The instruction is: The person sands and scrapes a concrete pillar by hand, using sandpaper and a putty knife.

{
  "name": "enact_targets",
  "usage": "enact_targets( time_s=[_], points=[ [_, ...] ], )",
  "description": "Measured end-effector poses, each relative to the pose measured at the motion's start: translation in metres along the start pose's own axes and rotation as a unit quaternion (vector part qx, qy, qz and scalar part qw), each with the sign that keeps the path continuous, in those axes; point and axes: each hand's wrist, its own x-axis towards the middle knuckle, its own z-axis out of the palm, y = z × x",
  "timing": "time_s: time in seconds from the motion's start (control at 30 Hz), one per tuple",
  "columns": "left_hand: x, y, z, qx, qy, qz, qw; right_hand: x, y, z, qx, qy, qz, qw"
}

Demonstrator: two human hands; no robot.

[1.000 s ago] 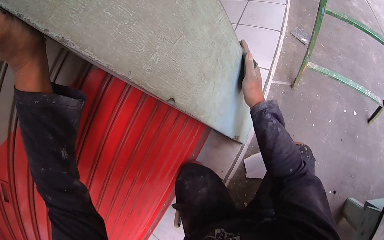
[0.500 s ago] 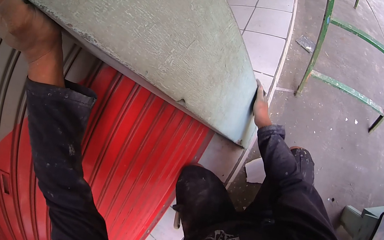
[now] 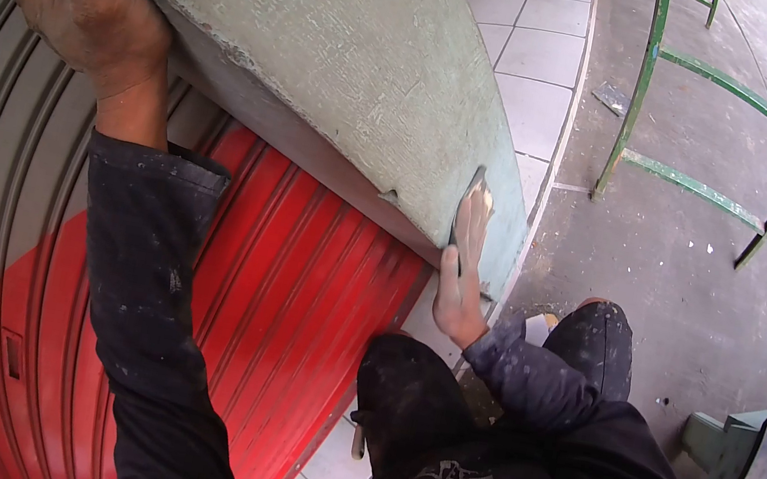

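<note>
A large grey-green slab-like pillar (image 3: 334,49), with a rough, streaked face and a chipped edge, slants across the upper middle. My left hand (image 3: 101,15) grips its edge at the upper left, thumb on the face side and fingers bent round below. Low on the pillar's right part, my right hand (image 3: 462,298) lies against the face near the bottom corner. Its thumb points up beside a flat, dark-edged thing (image 3: 475,216) smeared with cream paste, which seems to be in the hand; the other fingers are hard to separate from it.
A ribbed shutter (image 3: 288,264), red and grey, stands below the pillar. White floor tiles (image 3: 541,53) run behind it. On the grey floor to the right is a green metal frame (image 3: 698,181). A pale green metal piece (image 3: 725,439) is at the lower right. My knees are below.
My right hand has moved left from the pillar's far side edge onto its face, and the paste-smeared thing now shows. My left hand has shifted slightly right and up in view.
</note>
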Motion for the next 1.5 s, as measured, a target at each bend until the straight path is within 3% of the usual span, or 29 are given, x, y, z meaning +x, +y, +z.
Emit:
enact_targets(
  time_s=[0.1,0.13,0.17,0.23,0.33,0.43,0.53,0.57,0.63,0.7,0.73,0.83,0.93,1.0,1.03,1.1,1.17,1.2,1.3,1.43,1.5],
  points=[
    [0.01,0.037,0.002,-0.15,0.041,-0.171,0.973,-0.047,0.042,0.001,-0.009,-0.01,0.016,1.0],
    [0.016,0.05,0.0,-0.217,0.053,-0.217,0.95,-0.041,0.063,0.003,0.009,0.011,0.07,0.997],
    [0.017,0.057,-0.003,-0.284,0.061,-0.262,0.92,-0.021,0.055,0.004,0.008,0.023,0.063,0.998],
    [0.018,0.058,-0.004,-0.294,0.057,-0.265,0.916,0.034,0.008,0.005,0.002,0.051,0.038,0.998],
    [0.017,0.057,-0.004,-0.306,0.059,-0.263,0.913,0.042,-0.074,0.014,-0.037,0.031,-0.112,0.992],
    [0.018,0.062,-0.005,-0.3,0.062,-0.288,0.907,-0.006,-0.01,0.032,-0.114,0.08,-0.169,0.976],
    [0.018,0.06,-0.008,-0.283,0.058,-0.285,0.914,-0.021,0.018,0.027,-0.098,0.096,-0.1,0.985],
    [0.018,0.058,-0.007,-0.279,0.055,-0.278,0.918,-0.014,0.002,0.025,-0.097,0.096,-0.081,0.987],
    [0.016,0.054,0.012,-0.24,0.132,-0.175,0.946,0.025,-0.049,0.028,-0.114,0.076,-0.154,0.979],
    [0.013,0.051,0.017,-0.243,0.158,-0.142,0.947,0.077,-0.127,0.022,-0.145,0.049,-0.203,0.967],
    [0.014,0.049,0.013,-0.268,0.141,-0.158,0.94,0.091,-0.15,0.018,-0.159,0.036,-0.22,0.962],
    [0.018,0.059,-0.001,-0.294,0.079,-0.249,0.919,0.087,-0.131,0.02,-0.121,0.037,-0.224,0.966],
    [0.022,0.067,-0.01,-0.294,0.067,-0.294,0.907,0.04,-0.037,0.014,-0.012,0.058,-0.113,0.992],
    [0.027,0.069,-0.008,-0.296,0.071,-0.299,0.904,0.037,0.041,0.01,0.013,0.082,0.022,0.996],
    [0.027,0.07,-0.01,-0.298,0.066,-0.306,0.902,0.054,0.066,0.005,0.014,0.06,0.133,0.989],
    [0.026,0.073,-0.01,-0.299,0.058,-0.309,0.901,0.102,0.045,-0.003,0.032,0.067,0.134,0.988],
    [0.024,0.069,-0.009,-0.288,0.057,-0.301,0.907,0.125,-0.019,-0.005,-0.012,0.056,0.005,0.998],
    [0.023,0.068,-0.009,-0.29,0.06,-0.298,0.907,0.111,-0.053,-0.004,-0.017,0.024,-0.007,1.0],
    [0.023,0.066,-0.006,-0.294,0.069,-0.285,0.91,0.049,-0.035,-0.005,-0.019,-0.001,-0.094,0.995],
    [0.021,0.067,-0.008,-0.311,0.07,-0.297,0.9,0.068,0.073,-0.003,0.016,0.035,0.055,0.998],
    [0.021,0.07,-0.007,-0.32,0.074,-0.304,0.894,0.117,0.021,-0.014,0.021,0.041,0.065,0.997]
  ],
)
